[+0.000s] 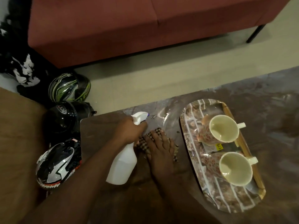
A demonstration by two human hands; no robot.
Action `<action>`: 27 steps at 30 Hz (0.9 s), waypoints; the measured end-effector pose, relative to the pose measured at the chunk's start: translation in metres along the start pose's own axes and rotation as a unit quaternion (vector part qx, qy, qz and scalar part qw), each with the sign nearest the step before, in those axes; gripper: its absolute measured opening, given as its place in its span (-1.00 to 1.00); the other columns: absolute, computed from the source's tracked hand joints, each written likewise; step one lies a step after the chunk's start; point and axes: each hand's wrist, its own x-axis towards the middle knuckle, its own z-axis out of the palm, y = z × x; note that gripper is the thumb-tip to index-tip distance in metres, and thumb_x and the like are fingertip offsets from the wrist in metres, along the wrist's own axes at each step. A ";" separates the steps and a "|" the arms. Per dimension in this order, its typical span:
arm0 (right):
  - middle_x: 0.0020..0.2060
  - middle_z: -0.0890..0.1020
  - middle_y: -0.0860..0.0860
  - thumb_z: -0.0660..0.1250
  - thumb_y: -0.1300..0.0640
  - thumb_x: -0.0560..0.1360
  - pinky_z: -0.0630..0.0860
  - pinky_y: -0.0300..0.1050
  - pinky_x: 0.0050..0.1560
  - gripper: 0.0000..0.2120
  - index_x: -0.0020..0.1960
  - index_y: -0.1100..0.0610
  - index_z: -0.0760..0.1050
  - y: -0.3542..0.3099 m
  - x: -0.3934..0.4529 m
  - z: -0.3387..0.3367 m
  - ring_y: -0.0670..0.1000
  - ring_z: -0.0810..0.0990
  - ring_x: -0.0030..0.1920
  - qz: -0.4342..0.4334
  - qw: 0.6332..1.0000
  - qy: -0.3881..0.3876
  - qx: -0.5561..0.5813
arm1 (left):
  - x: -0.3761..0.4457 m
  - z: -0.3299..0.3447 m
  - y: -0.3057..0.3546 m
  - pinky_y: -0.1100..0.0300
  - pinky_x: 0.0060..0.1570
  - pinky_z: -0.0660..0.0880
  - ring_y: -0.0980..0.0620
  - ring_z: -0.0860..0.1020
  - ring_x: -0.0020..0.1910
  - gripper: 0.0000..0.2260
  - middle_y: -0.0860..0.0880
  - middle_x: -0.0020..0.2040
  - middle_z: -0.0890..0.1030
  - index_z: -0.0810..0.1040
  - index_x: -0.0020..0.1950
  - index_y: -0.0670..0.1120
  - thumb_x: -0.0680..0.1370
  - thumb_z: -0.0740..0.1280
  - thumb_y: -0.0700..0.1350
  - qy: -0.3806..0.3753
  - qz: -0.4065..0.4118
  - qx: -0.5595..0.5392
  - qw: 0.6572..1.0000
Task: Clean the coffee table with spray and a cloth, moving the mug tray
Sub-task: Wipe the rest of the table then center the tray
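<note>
Brown and glossy, our coffee-table surface [267,126] shows wet streaks near its far edge, with a red sofa [145,26] beyond a strip of pale floor. Our left hand [129,130] grips the neck of the white spray bottle [123,164], its fingers [142,125] curled round under the trigger head; the nozzle points away from us toward the wet patch, and the bottle's body slants back toward us above the surface. Just right of it, our right hand [159,152] lies flat with straight fingers pressing the checked cloth [145,143] onto the surface; the cloth shows beyond the fingertips and on both sides of the hand. Near the cloth's right edge sits the patterned mug tray [202,183], carrying two cream mugs [224,128], their handles pointing right. Three helmets [64,120] lie on the floor at the surface's left end.
</note>
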 end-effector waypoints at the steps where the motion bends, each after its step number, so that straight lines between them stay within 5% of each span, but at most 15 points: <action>1: 0.37 0.45 0.01 0.13 -0.08 0.42 0.03 0.21 0.39 -0.50 0.34 -0.05 0.43 -0.011 0.009 0.003 0.12 0.27 0.41 0.007 1.000 0.008 0.003 | 0.006 -0.001 0.002 0.13 -0.08 0.58 0.07 0.65 -0.23 -0.58 -0.03 -0.11 0.69 0.62 0.09 -0.08 0.38 0.36 0.17 -0.014 0.006 -0.002 1.000; 3: 0.37 0.44 0.00 0.14 -0.05 0.44 -0.08 0.17 0.45 -0.52 0.36 -0.05 0.38 -0.030 0.006 0.009 0.12 0.30 0.40 -0.044 0.999 -0.024 -0.020 | 0.014 -0.003 0.002 0.07 -0.06 0.62 0.02 0.67 -0.17 -0.44 -0.05 -0.05 0.72 0.63 0.16 -0.06 0.32 0.36 0.28 -0.058 -0.002 -0.004 0.998; 5: 0.35 0.45 -0.02 0.12 -0.05 0.43 -0.10 0.15 0.47 -0.53 0.32 -0.06 0.41 -0.025 -0.014 0.009 0.13 0.37 0.38 -0.164 0.982 -0.071 -0.060 | 0.019 -0.004 0.002 0.15 -0.35 0.55 -0.01 0.61 -0.43 -0.56 -0.11 -0.21 0.71 0.64 0.11 -0.11 0.45 0.39 0.20 -0.076 -0.025 -0.021 0.997; 8: 0.42 0.37 -0.07 0.10 -0.06 0.42 0.05 0.17 0.41 -0.51 0.34 -0.11 0.40 0.014 -0.011 -0.006 0.10 0.29 0.44 -0.264 0.959 -0.063 -0.083 | 0.023 -0.004 0.003 0.20 -0.41 0.46 0.03 0.51 -0.59 -0.71 -0.10 -0.38 0.63 0.60 -0.07 -0.17 0.52 0.39 0.07 -0.013 -0.044 -0.024 0.999; 13: 0.37 0.45 0.02 0.14 -0.06 0.46 0.09 0.18 0.37 -0.53 0.33 0.02 0.46 0.003 0.066 -0.002 0.14 0.32 0.42 -0.049 0.995 0.071 -0.044 | 0.022 -0.011 0.006 0.30 -0.52 0.39 0.09 0.47 -0.65 -0.74 -0.01 -0.49 0.58 0.61 -0.06 -0.18 0.54 0.39 0.04 0.011 -0.033 -0.038 0.999; 16: 0.26 0.55 0.07 0.28 -0.02 0.40 0.22 0.25 0.38 -0.57 0.23 0.09 0.53 -0.041 0.103 0.008 0.19 0.45 0.32 -0.023 0.995 0.092 -0.009 | 0.020 -0.022 0.004 0.30 -0.58 0.39 0.10 0.45 -0.67 -0.69 -0.10 -0.44 0.57 0.62 -0.02 -0.28 0.55 0.37 0.00 0.061 -0.028 -0.068 0.995; 19: 0.17 0.61 0.04 0.24 -0.04 0.42 0.26 0.23 0.35 -0.61 0.19 0.06 0.56 -0.055 0.080 0.014 0.15 0.46 0.27 -0.220 0.973 0.037 -0.062 | 0.016 -0.031 0.003 0.35 -0.55 0.39 0.17 0.47 -0.66 -0.86 -0.06 -0.46 0.54 0.65 -0.04 -0.09 0.53 0.40 -0.03 0.146 0.004 -0.077 0.986; 21: 0.22 0.58 0.04 0.17 -0.04 0.44 0.13 0.17 0.42 -0.60 0.20 0.04 0.53 -0.025 0.071 0.011 0.14 0.41 0.30 -0.307 0.950 0.010 -0.053 | 0.013 -0.037 0.004 0.34 -0.53 0.42 0.17 0.48 -0.65 -0.82 -0.05 -0.44 0.57 0.61 -0.10 -0.10 0.51 0.43 0.02 0.103 -0.017 -0.079 0.991; 24: 0.39 0.42 0.04 0.24 -0.03 0.44 0.06 0.15 0.40 -0.55 0.32 -0.01 0.45 0.018 0.096 -0.001 0.16 0.37 0.38 -0.157 0.984 0.054 -0.062 | 0.010 -0.044 0.001 0.29 -0.57 0.43 0.10 0.46 -0.64 -0.73 -0.05 -0.42 0.62 0.57 -0.08 -0.15 0.52 0.41 0.06 0.001 -0.064 -0.093 0.994; 27: 0.44 0.35 0.01 0.40 0.04 0.41 0.05 0.30 0.38 -0.46 0.37 -0.03 0.39 0.005 0.133 -0.011 0.18 0.18 0.47 0.040 0.994 0.089 -0.054 | 0.012 -0.045 -0.005 0.30 -0.61 0.37 0.10 0.41 -0.69 -0.73 -0.05 -0.44 0.58 0.54 -0.09 -0.21 0.54 0.39 0.01 0.020 -0.067 -0.098 0.993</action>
